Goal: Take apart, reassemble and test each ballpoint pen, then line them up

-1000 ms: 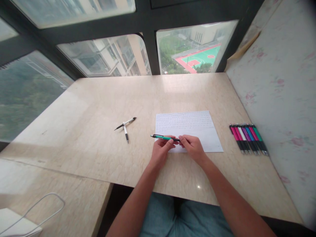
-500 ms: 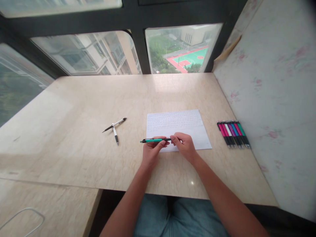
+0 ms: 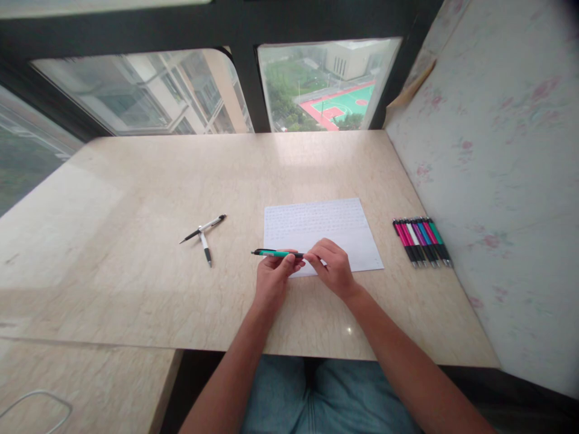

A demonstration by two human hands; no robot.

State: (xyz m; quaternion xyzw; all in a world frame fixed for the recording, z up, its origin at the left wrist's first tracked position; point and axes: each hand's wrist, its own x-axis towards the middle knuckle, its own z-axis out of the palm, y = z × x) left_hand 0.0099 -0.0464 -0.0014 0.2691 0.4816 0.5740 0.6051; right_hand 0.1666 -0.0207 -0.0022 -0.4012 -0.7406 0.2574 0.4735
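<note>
A green pen (image 3: 275, 254) with a black clip and black grip lies level between my two hands, over the near left part of a sheet of paper (image 3: 353, 241). My left hand (image 3: 273, 276) is closed around its barrel, thumb on top. The fingers of my right hand (image 3: 333, 265) pinch the tip end of the same pen, and they hide the point. Lines of small handwriting cover the upper part of the sheet. To the left, a white pen (image 3: 212, 222) with black ends lies across a second white pen (image 3: 205, 246).
At the right, by the flowered wall (image 3: 493, 181), several pens (image 3: 423, 242) in pink, white, purple, blue and green lie side by side. A window (image 3: 330, 84) runs along the back of the marbled tabletop (image 3: 136, 241). A pale cable (image 3: 54, 395) rests at the lower left.
The view has shifted slightly, so everything sits a little further left and higher. Both hands keep their hold on the green pen, with the right fingers still at its tip end.
</note>
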